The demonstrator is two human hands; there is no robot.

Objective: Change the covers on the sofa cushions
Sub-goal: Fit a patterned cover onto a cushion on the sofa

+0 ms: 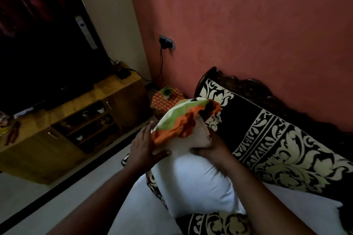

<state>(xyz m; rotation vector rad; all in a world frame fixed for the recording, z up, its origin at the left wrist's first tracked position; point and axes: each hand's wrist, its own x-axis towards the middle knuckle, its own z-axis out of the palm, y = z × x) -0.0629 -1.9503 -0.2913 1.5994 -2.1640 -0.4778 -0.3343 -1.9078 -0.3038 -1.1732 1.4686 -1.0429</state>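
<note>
The plump white cushion insert [194, 183] stands on end on the black-and-cream patterned sofa [277, 149], its top corner capped by a bunched green, orange and white fabric cover [181, 120]. The left hand [145, 147] lies flat against the cover's gathered hem, fingers straight, thumb under it; the right hand [210, 149] squeezes the insert's neck. Both look light and soft; the cover looks limp and best taken at its open edge, the squashy insert by its corners.
</note>
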